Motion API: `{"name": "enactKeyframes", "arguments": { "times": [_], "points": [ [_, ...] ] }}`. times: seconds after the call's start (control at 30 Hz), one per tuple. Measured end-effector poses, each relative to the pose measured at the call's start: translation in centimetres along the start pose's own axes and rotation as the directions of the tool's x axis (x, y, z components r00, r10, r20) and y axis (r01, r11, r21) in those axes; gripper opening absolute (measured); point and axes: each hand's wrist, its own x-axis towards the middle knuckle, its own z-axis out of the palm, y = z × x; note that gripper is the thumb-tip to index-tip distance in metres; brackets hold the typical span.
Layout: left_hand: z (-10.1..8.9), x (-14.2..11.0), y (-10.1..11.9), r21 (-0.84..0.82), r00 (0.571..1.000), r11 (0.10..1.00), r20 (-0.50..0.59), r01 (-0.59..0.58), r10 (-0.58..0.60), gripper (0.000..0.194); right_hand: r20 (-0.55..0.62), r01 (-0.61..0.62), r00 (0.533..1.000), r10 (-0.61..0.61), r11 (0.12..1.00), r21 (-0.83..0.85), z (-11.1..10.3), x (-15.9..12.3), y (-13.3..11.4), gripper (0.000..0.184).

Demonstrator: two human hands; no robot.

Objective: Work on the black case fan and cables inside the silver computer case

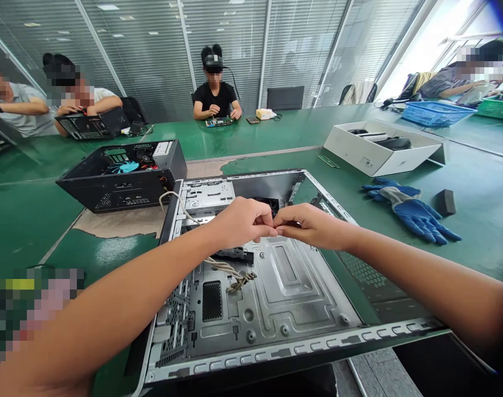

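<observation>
An open, bare metal computer case (pixel 288 292) lies flat on the green table in front of me. Both my hands meet above its middle. My left hand (pixel 241 220) is closed, its fingertips pinched against those of my right hand (pixel 311 225), which is closed too. Whatever small thing they pinch between them is hidden by the fingers. A bundle of beige cables (pixel 230 273) runs from the case's left wall across the floor plate below my left wrist. A dark fan (pixel 268 203) shows behind my hands.
A second black computer case (pixel 123 175) stands at the left. Blue work gloves (pixel 412 208) and a small black block (pixel 446 202) lie at the right, behind them an open white box (pixel 379 149). Several people sit along the table's far side. A blue basket (pixel 435 113) is at far right.
</observation>
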Motion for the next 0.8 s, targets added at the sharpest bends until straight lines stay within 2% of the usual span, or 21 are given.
{"name": "enactKeyframes", "arguments": {
  "times": [0.23,0.43,0.53,0.67,0.8],
  "points": [
    [0.16,0.23,0.42,0.1,0.998,0.994,-0.024,0.052,-0.05,0.021,-0.066,0.01,0.998,-0.015,0.997,-0.073,0.11,0.05,-0.09,0.029],
    [0.17,0.54,0.76,0.061,0.993,0.992,0.03,0.108,-0.11,0.02,-0.106,0.066,0.991,-0.08,0.99,-0.128,0.14,0.07,-0.18,0.028],
    [0.14,0.46,0.67,0.044,0.997,0.996,0.0,0.071,-0.071,0.02,-0.101,0.051,0.993,-0.065,0.99,-0.131,0.12,0.11,-0.11,0.03],
    [0.08,0.19,0.3,0.05,0.998,0.998,-0.041,-0.034,0.036,0.018,-0.082,0.018,0.996,-0.027,0.995,-0.101,0.07,0.11,-0.04,0.028],
    [0.08,0.26,-0.15,0.164,0.986,0.975,-0.052,-0.149,0.159,0.015,-0.039,0.031,0.999,-0.034,0.997,-0.077,0.04,0.09,-0.1,0.028]
  ]
}}
